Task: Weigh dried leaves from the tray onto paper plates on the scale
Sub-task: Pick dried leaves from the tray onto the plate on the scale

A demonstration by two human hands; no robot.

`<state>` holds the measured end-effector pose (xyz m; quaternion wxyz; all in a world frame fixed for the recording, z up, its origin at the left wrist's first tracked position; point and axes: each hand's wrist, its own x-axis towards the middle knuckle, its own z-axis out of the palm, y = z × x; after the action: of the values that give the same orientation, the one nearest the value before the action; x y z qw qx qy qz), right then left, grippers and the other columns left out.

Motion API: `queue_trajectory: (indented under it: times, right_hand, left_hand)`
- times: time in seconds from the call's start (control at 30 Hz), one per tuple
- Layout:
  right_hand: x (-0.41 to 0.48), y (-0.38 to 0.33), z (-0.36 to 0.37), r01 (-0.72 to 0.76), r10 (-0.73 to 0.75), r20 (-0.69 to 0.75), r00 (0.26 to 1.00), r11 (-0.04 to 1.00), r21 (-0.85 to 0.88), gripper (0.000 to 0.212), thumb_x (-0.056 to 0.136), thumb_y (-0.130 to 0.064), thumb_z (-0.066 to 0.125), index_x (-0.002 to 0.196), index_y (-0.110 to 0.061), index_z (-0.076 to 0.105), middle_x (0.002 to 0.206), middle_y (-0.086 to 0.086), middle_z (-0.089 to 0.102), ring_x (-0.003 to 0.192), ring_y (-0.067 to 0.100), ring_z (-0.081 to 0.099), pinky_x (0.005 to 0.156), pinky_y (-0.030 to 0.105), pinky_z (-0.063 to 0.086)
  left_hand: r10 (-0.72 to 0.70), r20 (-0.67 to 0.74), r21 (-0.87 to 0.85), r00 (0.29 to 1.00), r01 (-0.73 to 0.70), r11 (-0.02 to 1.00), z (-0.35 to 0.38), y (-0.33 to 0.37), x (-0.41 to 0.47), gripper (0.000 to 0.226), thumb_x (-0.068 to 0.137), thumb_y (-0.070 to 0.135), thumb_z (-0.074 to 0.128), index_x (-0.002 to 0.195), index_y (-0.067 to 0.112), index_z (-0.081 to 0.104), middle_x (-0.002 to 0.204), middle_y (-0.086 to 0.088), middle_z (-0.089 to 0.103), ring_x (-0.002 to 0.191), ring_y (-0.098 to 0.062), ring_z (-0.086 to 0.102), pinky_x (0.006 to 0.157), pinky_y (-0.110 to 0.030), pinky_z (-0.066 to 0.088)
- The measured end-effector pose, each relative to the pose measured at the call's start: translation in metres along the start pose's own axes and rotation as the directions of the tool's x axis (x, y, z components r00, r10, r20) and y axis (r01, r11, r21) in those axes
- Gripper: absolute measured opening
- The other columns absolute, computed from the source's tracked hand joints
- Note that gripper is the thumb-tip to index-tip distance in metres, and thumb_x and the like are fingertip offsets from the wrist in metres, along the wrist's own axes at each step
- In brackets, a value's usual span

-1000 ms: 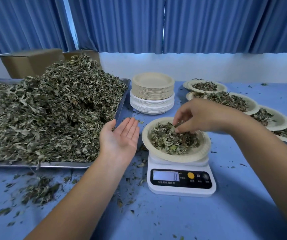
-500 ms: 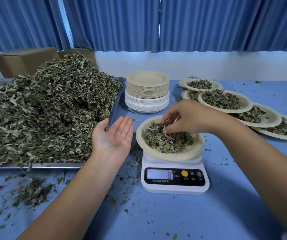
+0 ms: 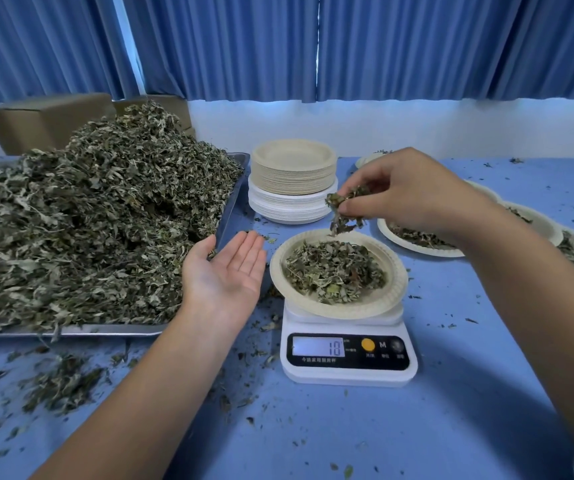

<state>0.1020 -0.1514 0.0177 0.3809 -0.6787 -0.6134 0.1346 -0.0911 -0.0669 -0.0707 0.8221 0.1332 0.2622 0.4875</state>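
Observation:
A paper plate (image 3: 391, 296) with a heap of dried leaves (image 3: 335, 270) sits on the white scale (image 3: 349, 358), whose display reads 10. My right hand (image 3: 406, 190) hovers above the plate's far rim and pinches a small clump of leaves (image 3: 346, 209) in its fingertips. My left hand (image 3: 224, 271) is held palm up, fingers straight and with nothing in it, between the plate and the tray. The metal tray (image 3: 230, 206) on the left is piled high with dried leaves (image 3: 88, 220).
A stack of unused paper plates (image 3: 292, 180) stands behind the scale. Several filled plates (image 3: 420, 242) line the right side of the blue table. Leaf scraps (image 3: 60, 382) litter the table in front of the tray. Cardboard boxes (image 3: 43, 123) stand behind the tray.
My right hand has risen from the plate with a pinch of leaves. The scale reading went from 8 to 10. My left hand stays palm up.

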Motion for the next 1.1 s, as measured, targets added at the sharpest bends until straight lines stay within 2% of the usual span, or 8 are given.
queue_trajectory:
  times: [0.13,0.27,0.4,0.6,0.73,0.83,0.97,1.1]
  right_hand:
    - [0.001,0.001,-0.001,-0.003,0.004,-0.021,1.0,1.0,0.022,0.012,0.075,-0.022,0.081,0.086,-0.021,0.076,0.075,0.009,0.071,0.057,0.006,0.053,0.055,0.016,0.039]
    - [0.0,0.001,0.003,-0.011,0.012,-0.015,1.0,0.999,0.052,0.012,0.076,-0.017,0.08,0.087,-0.017,0.075,0.062,-0.003,0.065,0.043,-0.005,0.05,0.045,0.004,0.034]
    - [0.001,0.002,0.01,-0.03,0.03,0.01,1.0,0.999,0.033,0.011,0.075,-0.019,0.081,0.085,-0.02,0.075,0.075,0.006,0.072,0.061,0.004,0.06,0.058,0.008,0.043]
    - [0.0,0.003,0.013,-0.046,0.045,0.051,0.998,0.999,0.016,0.01,0.075,-0.021,0.081,0.083,-0.021,0.075,0.08,0.009,0.072,0.068,0.01,0.062,0.068,0.019,0.047]
    - [0.0,0.002,0.014,-0.041,0.041,0.071,0.997,0.999,0.003,0.008,0.075,-0.02,0.081,0.081,-0.021,0.075,0.07,0.004,0.069,0.058,0.004,0.058,0.057,0.012,0.043]
    - [0.001,0.002,0.013,-0.032,0.029,0.057,0.998,0.998,0.057,0.01,0.075,-0.02,0.081,0.083,-0.022,0.075,0.076,0.007,0.073,0.066,0.009,0.064,0.074,0.024,0.053]
    - [0.006,-0.005,0.026,-0.024,0.026,-0.014,1.0,0.993,0.12,0.011,0.075,-0.023,0.081,0.084,-0.022,0.074,0.088,0.021,0.068,0.073,0.019,0.06,0.088,0.043,0.051]
    - [0.023,-0.027,0.057,0.016,-0.012,-0.021,1.0,0.979,0.203,0.009,0.076,-0.016,0.08,0.078,-0.021,0.072,0.07,0.004,0.064,0.064,0.009,0.054,0.068,0.024,0.047]
  left_hand:
    - [0.0,-0.002,-0.005,1.0,0.0,1.0,0.001,0.001,0.0,0.044,0.099,0.031,0.041,0.12,-0.005,0.054,0.12,-0.02,0.061,0.117,-0.029,0.056,0.104,-0.038,0.042]
    - [0.0,-0.004,-0.005,1.0,0.0,1.0,0.001,0.0,-0.001,0.045,0.099,0.03,0.041,0.124,-0.005,0.053,0.122,-0.021,0.06,0.119,-0.03,0.056,0.105,-0.038,0.042]
    - [0.002,-0.009,-0.016,1.0,-0.002,1.0,0.001,0.001,-0.002,0.046,0.099,0.031,0.04,0.125,-0.005,0.052,0.124,-0.021,0.059,0.12,-0.03,0.055,0.103,-0.038,0.043]
    - [-0.005,-0.005,-0.025,1.0,0.005,1.0,0.002,0.002,-0.002,0.046,0.099,0.03,0.04,0.125,-0.006,0.052,0.125,-0.021,0.058,0.121,-0.03,0.054,0.104,-0.038,0.042]
    - [-0.002,-0.002,-0.025,1.0,0.002,1.0,0.001,0.002,-0.001,0.046,0.098,0.03,0.041,0.125,-0.006,0.052,0.125,-0.021,0.058,0.121,-0.03,0.054,0.103,-0.038,0.042]
    - [-0.003,0.0,-0.023,1.0,0.003,1.0,0.002,0.002,-0.002,0.046,0.099,0.03,0.04,0.125,-0.006,0.051,0.125,-0.021,0.058,0.122,-0.03,0.053,0.104,-0.038,0.041]
    - [-0.005,-0.006,-0.011,1.0,0.005,1.0,0.003,0.002,-0.001,0.045,0.101,0.028,0.035,0.125,-0.006,0.052,0.126,-0.02,0.057,0.123,-0.03,0.053,0.102,-0.038,0.041]
    - [-0.015,-0.021,0.0,1.0,0.015,1.0,0.004,0.001,-0.001,0.044,0.102,0.025,0.03,0.125,-0.006,0.051,0.128,-0.019,0.056,0.124,-0.03,0.052,0.098,-0.037,0.042]
